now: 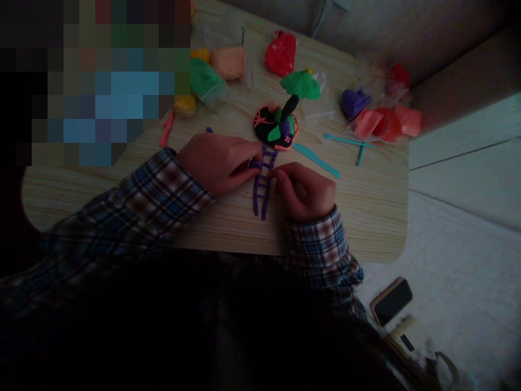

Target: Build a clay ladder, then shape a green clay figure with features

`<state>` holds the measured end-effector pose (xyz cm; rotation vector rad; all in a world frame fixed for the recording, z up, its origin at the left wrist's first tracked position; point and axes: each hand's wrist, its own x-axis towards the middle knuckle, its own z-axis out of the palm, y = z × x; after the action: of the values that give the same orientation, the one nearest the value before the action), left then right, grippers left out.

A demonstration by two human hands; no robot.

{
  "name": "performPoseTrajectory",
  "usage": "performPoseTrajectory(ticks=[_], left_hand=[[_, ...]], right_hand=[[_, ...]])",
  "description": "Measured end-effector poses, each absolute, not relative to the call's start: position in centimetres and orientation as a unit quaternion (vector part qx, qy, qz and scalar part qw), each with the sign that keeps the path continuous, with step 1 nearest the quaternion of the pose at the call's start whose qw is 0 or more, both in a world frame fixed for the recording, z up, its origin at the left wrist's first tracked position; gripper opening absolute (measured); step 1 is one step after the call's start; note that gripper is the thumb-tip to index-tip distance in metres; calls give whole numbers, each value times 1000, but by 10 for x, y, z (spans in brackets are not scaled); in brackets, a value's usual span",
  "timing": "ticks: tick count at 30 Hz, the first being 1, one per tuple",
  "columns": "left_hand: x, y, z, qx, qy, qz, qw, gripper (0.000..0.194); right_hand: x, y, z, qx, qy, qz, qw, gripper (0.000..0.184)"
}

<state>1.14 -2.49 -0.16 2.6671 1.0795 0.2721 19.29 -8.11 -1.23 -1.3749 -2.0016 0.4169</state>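
Observation:
A small ladder [263, 186] of purple modelling clay lies on the table, its far end at the edge of a black clay base [264, 133]. My left hand [222, 163] is closed at the ladder's left rail, with purple clay between thumb and forefinger. On the other side, my right hand [307, 191] pinches at the right rail, its fingertips touching the ladder. A clay tree with a green top [301, 84] and dark trunk stands on the base, among green leaves and small purple and coral pieces. Whether either hand holds a separate bit of clay is hard to see.
Right of the base lie a teal clay knife [317, 160] and thin blue tools [350, 141]. Bagged clay lies farther back: red [280, 53], peach [229, 62], green [207, 79], purple [355, 103]. A phone [391, 301] rests beyond the table's right edge. A blurred-out area covers the upper left.

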Motion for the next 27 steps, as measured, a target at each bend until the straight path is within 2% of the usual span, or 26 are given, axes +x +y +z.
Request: performPoseTrajectory(ticks=[7,11,21,27], left_hand=[[10,-26,-4,909,378,108,140,36],[10,-26,-4,905,386,113,141,35],[8,-28,-1,913,363,148,112,48],[7,-28,-3,915,362,156,88,44]], right_hand=[[194,-83,-10,-521,-765,163,342,22],[193,-84,-9,-527,-761,172,336,19],[194,-85,-8,-536,-759,172,326,25],[194,-82,-12,-522,-761,167,348,21]])
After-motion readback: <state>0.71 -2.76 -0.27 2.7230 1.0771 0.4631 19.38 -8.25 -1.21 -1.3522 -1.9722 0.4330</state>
